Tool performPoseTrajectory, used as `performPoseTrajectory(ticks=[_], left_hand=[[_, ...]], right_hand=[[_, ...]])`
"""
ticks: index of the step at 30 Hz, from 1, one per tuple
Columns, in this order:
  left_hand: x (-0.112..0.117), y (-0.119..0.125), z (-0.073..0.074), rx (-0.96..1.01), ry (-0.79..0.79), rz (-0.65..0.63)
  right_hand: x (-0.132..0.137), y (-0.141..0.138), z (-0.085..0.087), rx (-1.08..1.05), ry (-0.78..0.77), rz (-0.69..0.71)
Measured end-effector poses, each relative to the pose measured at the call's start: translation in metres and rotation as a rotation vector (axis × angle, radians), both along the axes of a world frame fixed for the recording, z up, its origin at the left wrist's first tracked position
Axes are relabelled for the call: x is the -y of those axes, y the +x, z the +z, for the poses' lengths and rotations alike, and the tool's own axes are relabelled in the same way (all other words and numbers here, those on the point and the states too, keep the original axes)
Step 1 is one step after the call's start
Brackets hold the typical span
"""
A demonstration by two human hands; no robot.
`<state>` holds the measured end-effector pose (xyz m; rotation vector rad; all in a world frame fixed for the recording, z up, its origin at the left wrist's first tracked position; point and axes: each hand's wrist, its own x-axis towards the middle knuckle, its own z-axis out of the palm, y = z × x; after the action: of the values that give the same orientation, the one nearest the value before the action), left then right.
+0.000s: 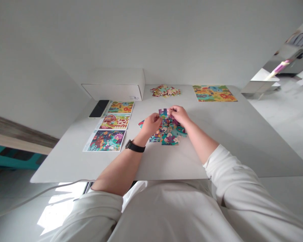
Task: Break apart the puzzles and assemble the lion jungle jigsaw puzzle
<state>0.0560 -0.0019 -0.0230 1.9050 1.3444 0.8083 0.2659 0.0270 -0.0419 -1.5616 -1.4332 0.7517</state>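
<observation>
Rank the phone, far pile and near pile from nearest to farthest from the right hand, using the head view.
1. Near pile: beneath the right hand.
2. Far pile: beyond it, slightly left.
3. Phone: well off to the left.

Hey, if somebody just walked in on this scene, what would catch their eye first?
Most likely the dark, colourful puzzle pieces mid-table, with the left hand and right hand working over them. Next might come the bright yellow-orange animal picture at the table's far right, then the three printed pictures in a row to the left, in front of the white box.
</observation>
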Motion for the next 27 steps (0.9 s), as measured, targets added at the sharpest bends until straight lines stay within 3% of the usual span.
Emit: performPoseTrajectory(ticks=[4,7,9,13,15,19,24,27], left_hand=[[-0.001,-0.013,0.007,-0.328,0.097,0.101],[0.007,-0.015,0.012,-0.429,0.165,0.046],[0.014,-0.013,0.014,-0.434,0.222,-0.138],[0.028,-0.006,0.011,-0.39,0.393,-0.635],[0.032,-0.004,0.008,-0.419,0.447,-0.748],[0.037,-0.003,0.006,-0.511,0.506,-0.756],[0.043,0.0,0.014,-0.535,0.546,-0.768],[0.045,0.004,0.017,-0.517,0.524,-0.692]], right_hand=[[0.001,0.004,0.0,0.311,0.009,-0.026],[0.004,0.009,0.004,0.448,0.026,-0.008],[0.007,0.015,0.007,0.501,0.072,0.005],[0.018,0.037,0.01,0.542,0.082,-0.074],[0.031,0.051,0.009,0.533,0.015,-0.1],[0.065,0.072,0.004,0.478,-0.061,-0.008],[0.095,0.078,-0.004,0.539,0.118,0.286],[0.098,0.079,-0.005,0.627,0.155,0.363]])
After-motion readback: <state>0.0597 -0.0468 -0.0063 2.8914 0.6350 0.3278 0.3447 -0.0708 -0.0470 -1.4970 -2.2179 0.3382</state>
